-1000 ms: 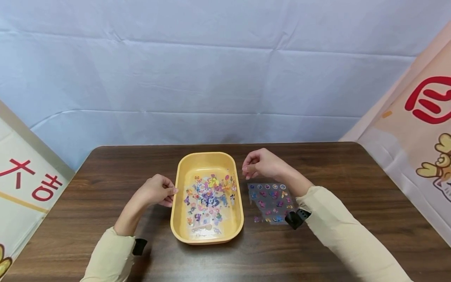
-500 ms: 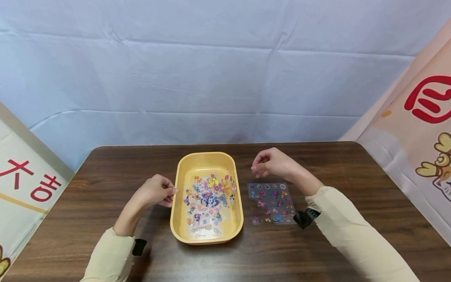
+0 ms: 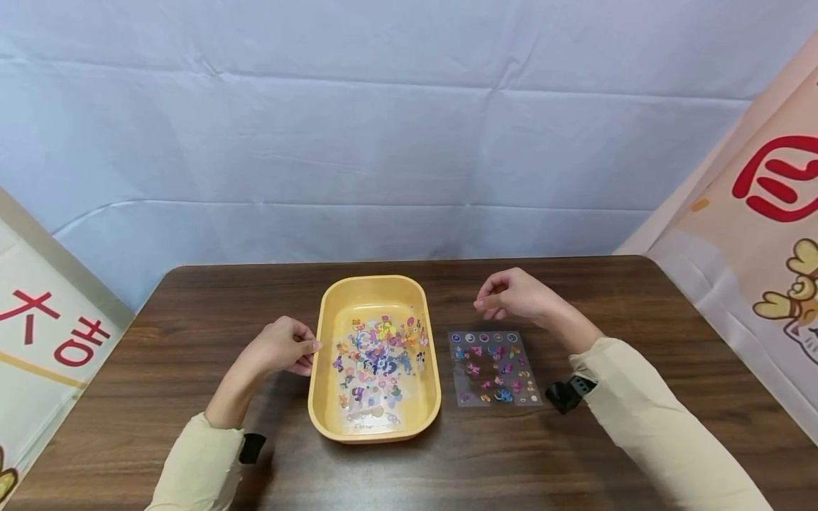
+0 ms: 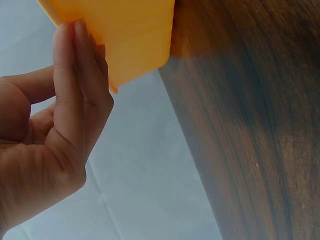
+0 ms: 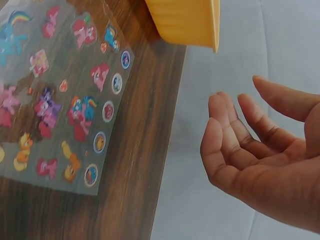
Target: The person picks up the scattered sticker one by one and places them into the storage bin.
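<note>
A yellow plastic tray (image 3: 375, 291) sits mid-table with transparent sticker sheets (image 3: 377, 365) of colourful cartoon figures lying in it. My left hand (image 3: 284, 345) pinches the tray's left rim, thumb on top and fingers against the outer wall; the left wrist view shows those fingers on the yellow wall (image 4: 135, 40). To the right of the tray, one clear sticker sheet (image 3: 495, 369) with ponies and a row of round badges lies flat on the wood. Above this sheet's far edge hovers my right hand (image 3: 516, 294), fingers loosely bent, holding nothing in the right wrist view.
The dark wooden table (image 3: 211, 305) has its far edge near a pale cloth backdrop (image 3: 383, 142). Printed banners (image 3: 754, 284) with red characters hang at both sides. A black wrist camera (image 3: 571, 392) is strapped to the right forearm, near the loose sheet.
My right hand has drifted rightward, away from the tray. The loose sheet's near right corner, earlier behind the wrist camera, now shows. My left hand and the tray stay put.
</note>
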Available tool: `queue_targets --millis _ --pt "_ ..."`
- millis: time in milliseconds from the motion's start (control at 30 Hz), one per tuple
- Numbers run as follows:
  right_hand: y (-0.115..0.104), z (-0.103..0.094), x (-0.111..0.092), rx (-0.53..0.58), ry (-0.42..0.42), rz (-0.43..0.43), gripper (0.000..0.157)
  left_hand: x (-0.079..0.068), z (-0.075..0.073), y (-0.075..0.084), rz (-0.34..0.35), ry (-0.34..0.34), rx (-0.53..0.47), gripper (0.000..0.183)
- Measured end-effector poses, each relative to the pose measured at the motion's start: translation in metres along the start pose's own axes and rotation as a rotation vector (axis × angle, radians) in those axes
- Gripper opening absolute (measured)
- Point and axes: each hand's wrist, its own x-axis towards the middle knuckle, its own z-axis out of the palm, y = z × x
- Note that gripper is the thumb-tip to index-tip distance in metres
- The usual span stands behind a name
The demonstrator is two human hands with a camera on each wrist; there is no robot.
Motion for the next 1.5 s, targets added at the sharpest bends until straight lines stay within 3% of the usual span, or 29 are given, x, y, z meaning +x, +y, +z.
queue_targets --millis 867,1500 --pt "0.034 -0.021 -0.011 -0.054 0.024 0.136 0.021 0.0 0.0 0.001 0.003 0.01 0.001 0.016" --pt "0.063 -0.021 -0.011 -0.054 0.04 0.186 0.011 0.001 0.0 0.0 -0.006 0.007 -0.008 0.015"
